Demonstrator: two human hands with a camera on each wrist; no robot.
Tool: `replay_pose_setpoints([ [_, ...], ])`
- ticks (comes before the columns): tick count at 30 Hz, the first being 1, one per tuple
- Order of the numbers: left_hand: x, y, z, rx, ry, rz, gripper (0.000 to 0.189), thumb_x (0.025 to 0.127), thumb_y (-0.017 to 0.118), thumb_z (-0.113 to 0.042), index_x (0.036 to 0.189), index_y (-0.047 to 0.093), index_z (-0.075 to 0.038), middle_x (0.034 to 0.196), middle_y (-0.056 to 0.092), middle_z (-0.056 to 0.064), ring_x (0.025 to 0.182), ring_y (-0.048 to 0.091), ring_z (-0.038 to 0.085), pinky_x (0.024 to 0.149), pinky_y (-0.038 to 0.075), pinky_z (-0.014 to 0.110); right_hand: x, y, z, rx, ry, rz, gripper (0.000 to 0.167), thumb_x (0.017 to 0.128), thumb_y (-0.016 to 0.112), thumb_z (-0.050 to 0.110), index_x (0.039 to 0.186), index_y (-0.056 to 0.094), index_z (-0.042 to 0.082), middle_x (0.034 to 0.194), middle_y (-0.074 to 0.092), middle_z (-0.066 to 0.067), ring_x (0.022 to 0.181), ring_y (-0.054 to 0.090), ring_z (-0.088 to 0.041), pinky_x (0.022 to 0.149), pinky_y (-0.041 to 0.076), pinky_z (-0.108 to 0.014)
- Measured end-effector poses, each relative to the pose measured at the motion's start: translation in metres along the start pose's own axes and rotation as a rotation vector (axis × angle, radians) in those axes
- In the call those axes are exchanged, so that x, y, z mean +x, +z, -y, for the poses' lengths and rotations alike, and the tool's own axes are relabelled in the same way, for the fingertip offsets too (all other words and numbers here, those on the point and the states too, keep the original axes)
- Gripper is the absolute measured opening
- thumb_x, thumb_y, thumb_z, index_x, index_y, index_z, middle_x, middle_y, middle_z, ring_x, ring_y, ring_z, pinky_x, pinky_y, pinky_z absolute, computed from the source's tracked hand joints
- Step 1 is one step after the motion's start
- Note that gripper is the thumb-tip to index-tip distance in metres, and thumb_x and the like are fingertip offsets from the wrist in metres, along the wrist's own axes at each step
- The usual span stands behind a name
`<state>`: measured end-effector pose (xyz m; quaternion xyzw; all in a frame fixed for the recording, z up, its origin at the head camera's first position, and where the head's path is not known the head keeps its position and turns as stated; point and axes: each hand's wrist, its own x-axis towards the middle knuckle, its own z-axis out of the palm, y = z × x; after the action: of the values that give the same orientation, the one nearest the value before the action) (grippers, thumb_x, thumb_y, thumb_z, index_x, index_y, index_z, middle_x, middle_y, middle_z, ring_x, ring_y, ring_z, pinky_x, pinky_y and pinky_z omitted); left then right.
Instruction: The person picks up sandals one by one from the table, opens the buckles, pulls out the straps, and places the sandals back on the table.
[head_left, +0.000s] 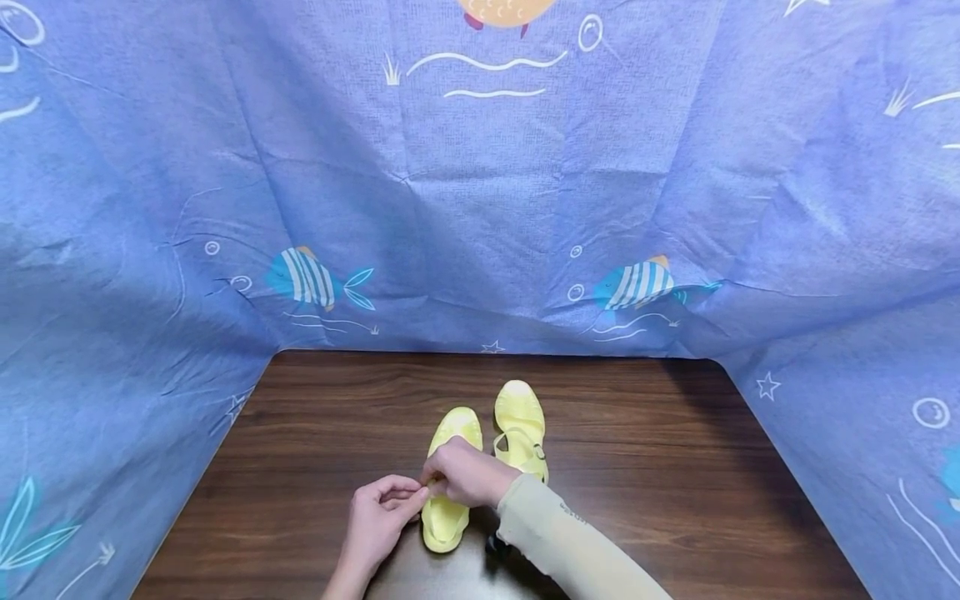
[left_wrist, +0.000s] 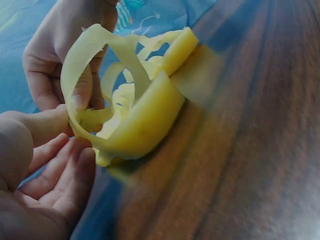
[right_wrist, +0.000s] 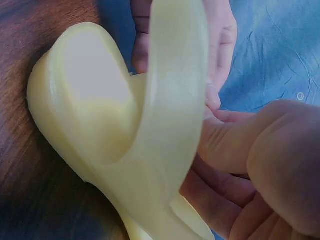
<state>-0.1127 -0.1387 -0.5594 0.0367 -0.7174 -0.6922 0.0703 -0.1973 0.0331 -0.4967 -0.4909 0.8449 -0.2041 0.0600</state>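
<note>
A pale yellow jelly sandal (head_left: pixel 456 425) lies on the brown table, toe pointing away and heel toward me. My left hand (head_left: pixel 382 512) is at its left side and pinches the sandal's strap (left_wrist: pixel 75 65) between thumb and fingers. Reaching across the sandal, my right hand (head_left: pixel 468 471) pinches the strap close to the left fingertips. In the right wrist view the wide strap (right_wrist: pixel 177 90) arches over the insole and covers part of the fingers. The matching sandal (head_left: pixel 519 408) sits just to the right, its strap with a small buckle (head_left: pixel 539 452) on the outer side.
The dark wood-grain table (head_left: pixel 637 467) extends on both sides of the sandals. A blue cloth (head_left: pixel 480 208) with printed fish hangs behind the table and at both sides. A small black object (head_left: pixel 495 546) shows beneath the right sleeve (head_left: pixel 573 533).
</note>
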Motion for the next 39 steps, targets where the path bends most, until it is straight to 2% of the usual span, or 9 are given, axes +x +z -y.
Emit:
replay_pose_setpoints([
  [5,0.003,0.001,-0.004,-0.032,-0.121,0.026,0.013,0.085,0.081,0.004,0.093,0.072,0.009,0.078,0.072,0.012,0.064,0.069,0.011,0.057,0.062,0.029,-0.001,0.001,-0.001,0.018,0.023,-0.024,0.016,0.086,0.081,0.0,0.09,0.084,0.015,0.083,0.077,0.011,0.071,0.056,0.01,0.067,0.045,-0.003],
  [8,0.005,0.004,-0.006,0.004,-0.182,0.008,0.01,0.085,0.079,0.003,0.09,0.072,0.008,0.074,0.07,0.008,0.063,0.067,0.013,0.055,0.061,0.028,0.0,0.002,0.0,0.023,0.027,-0.02,0.016,0.085,0.082,0.0,0.09,0.083,0.015,0.083,0.077,0.011,0.072,0.057,0.009,0.067,0.045,-0.004],
  [12,0.008,0.009,-0.011,0.075,-0.227,-0.034,0.007,0.081,0.074,0.002,0.083,0.067,0.003,0.067,0.065,0.005,0.06,0.064,0.015,0.053,0.06,0.028,0.0,0.003,0.001,0.011,0.027,-0.025,0.017,0.084,0.083,-0.001,0.087,0.083,0.016,0.081,0.076,0.011,0.071,0.057,0.01,0.065,0.045,-0.004],
  [18,0.011,0.015,-0.017,0.135,-0.242,-0.076,0.016,0.077,0.067,0.003,0.074,0.054,-0.005,0.06,0.055,0.0,0.052,0.059,0.016,0.047,0.055,0.028,0.0,0.007,0.0,-0.025,0.037,-0.031,0.022,0.083,0.081,-0.003,0.08,0.079,0.018,0.074,0.069,0.016,0.065,0.05,0.011,0.061,0.042,-0.004],
  [21,0.011,0.016,-0.021,0.189,-0.227,-0.086,0.02,0.076,0.068,0.0,0.071,0.05,-0.009,0.057,0.051,-0.002,0.049,0.057,0.015,0.045,0.053,0.027,-0.001,0.008,0.001,-0.039,0.035,-0.039,0.025,0.081,0.079,-0.005,0.075,0.075,0.018,0.07,0.064,0.017,0.062,0.046,0.008,0.058,0.04,-0.005],
  [28,0.011,0.016,-0.027,0.333,-0.192,-0.104,0.022,0.074,0.072,-0.007,0.069,0.051,-0.012,0.055,0.052,-0.005,0.049,0.059,0.014,0.047,0.05,0.025,-0.001,0.006,0.002,-0.048,0.013,-0.045,0.026,0.079,0.078,-0.007,0.073,0.074,0.018,0.067,0.061,0.017,0.06,0.044,0.008,0.057,0.038,-0.005],
  [31,0.01,0.014,-0.026,0.301,-0.188,-0.095,0.021,0.074,0.071,-0.004,0.07,0.052,-0.011,0.056,0.054,-0.004,0.05,0.061,0.016,0.048,0.052,0.026,-0.001,0.004,0.002,-0.047,0.009,-0.025,0.022,0.083,0.08,-0.004,0.078,0.078,0.018,0.068,0.065,0.016,0.061,0.045,0.009,0.057,0.039,-0.005],
  [35,0.008,0.01,-0.023,0.191,-0.199,-0.066,0.02,0.075,0.07,0.003,0.071,0.053,-0.007,0.058,0.055,-0.002,0.052,0.062,0.016,0.05,0.057,0.027,-0.001,0.001,0.003,-0.042,-0.007,0.006,0.014,0.088,0.08,0.003,0.084,0.082,0.016,0.07,0.068,0.013,0.06,0.045,0.009,0.057,0.04,-0.005],
  [39,0.006,0.005,-0.02,0.127,-0.203,-0.043,0.022,0.073,0.07,0.009,0.073,0.053,-0.004,0.063,0.062,0.002,0.054,0.062,0.014,0.053,0.058,0.027,-0.001,-0.003,0.004,-0.038,-0.026,0.028,0.012,0.088,0.079,0.003,0.089,0.083,0.015,0.071,0.067,0.012,0.06,0.044,0.008,0.057,0.039,-0.005],
])
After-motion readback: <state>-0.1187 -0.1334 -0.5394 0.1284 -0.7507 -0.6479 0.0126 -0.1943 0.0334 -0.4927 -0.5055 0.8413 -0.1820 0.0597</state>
